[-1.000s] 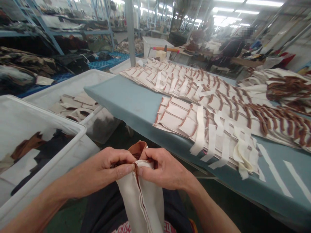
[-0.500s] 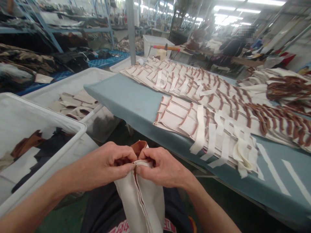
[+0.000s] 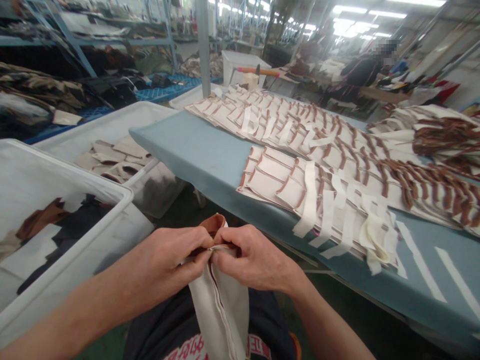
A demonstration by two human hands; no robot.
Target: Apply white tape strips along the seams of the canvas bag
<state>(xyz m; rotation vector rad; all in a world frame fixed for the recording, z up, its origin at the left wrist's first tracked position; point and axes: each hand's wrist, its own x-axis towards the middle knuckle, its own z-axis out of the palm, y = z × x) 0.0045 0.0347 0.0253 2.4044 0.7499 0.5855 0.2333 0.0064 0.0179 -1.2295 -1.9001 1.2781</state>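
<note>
Between my two hands hangs a cream fabric piece [image 3: 221,310] with a brown inner side and a seam running down its middle. It hangs over my lap. My left hand [image 3: 180,252] pinches its upper edge at the seam, thumb against curled fingers. Right beside it, my right hand [image 3: 243,255] pinches the same edge, so the two thumbs almost meet. The piece's brown lining [image 3: 215,223] shows just beyond my fingers. What lies directly under the fingertips is hidden.
A blue-grey table [image 3: 180,145] ahead bears rows of overlapping cream-and-brown pieces [image 3: 275,170] and pale strips [image 3: 326,217]. White bins [image 3: 125,197] holding fabric pieces stand at left. A grey post [image 3: 203,50] rises behind the table. Another person [image 3: 360,72] sits far right.
Both hands remain pinching the upper edge. My left hand has turned slightly, its fingers straighter, and the hanging part of the piece has narrowed and shifted a little.
</note>
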